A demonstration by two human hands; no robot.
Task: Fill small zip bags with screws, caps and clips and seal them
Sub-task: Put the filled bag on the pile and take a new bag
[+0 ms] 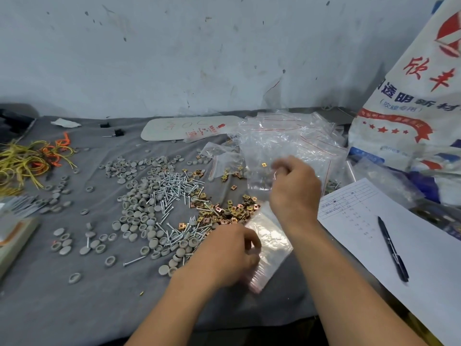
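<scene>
Right grip (295, 191) pinches a clear, crinkled bag (259, 179), one gold clip (264, 165) inside, right of the screws (172, 188); left grip (232, 254) curls at the flat bag stack (273, 242), hold unclear.

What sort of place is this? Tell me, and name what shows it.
Probably a small hardware-packing bench: loose piles of screws, grey caps and brass clips on a grey cloth, a heap of empty zip bags, and a tally sheet with a pen.
</scene>
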